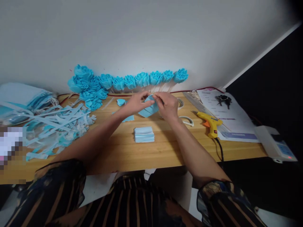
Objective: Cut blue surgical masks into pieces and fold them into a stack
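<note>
Above the middle of the table, my left hand and my right hand hold a light blue fabric piece between them. Its top edge is pinched in the closed fingers of my right hand, and my left thumb lies across it. Small details at the fingertips are too fine to make out. Just below sits a neat stack of pale blue fabric pieces. A small folded blue piece lies beyond my left wrist, and a flat blue piece is partly hidden under my left forearm.
Blue fabric flowers line the wall. Cut strips and a pile of masks cover the left side. Scissors, a tape roll, a yellow glue gun with its cord, printed paper and keys lie right.
</note>
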